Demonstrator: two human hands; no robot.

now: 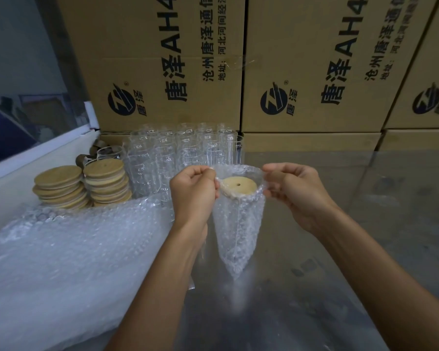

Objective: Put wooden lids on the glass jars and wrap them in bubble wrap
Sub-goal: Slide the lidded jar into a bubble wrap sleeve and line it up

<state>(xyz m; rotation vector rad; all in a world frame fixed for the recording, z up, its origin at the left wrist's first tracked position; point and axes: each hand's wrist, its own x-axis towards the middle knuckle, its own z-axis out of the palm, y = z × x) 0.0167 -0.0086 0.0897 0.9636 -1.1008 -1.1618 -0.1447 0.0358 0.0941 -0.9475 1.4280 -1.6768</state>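
Above the table, the left hand and right hand each pinch the bubble wrap rim around 1 lidded jar; the lid shows. Fold both edges evenly over it.

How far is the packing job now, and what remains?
Done: one jar already has its wooden lid on and bubble wrap around it. In hand: left hand and right hand pinch the wrap's top edge. Left: unlidded glass jars, stacked lids and bubble wrap pile. No finished jars are visible.
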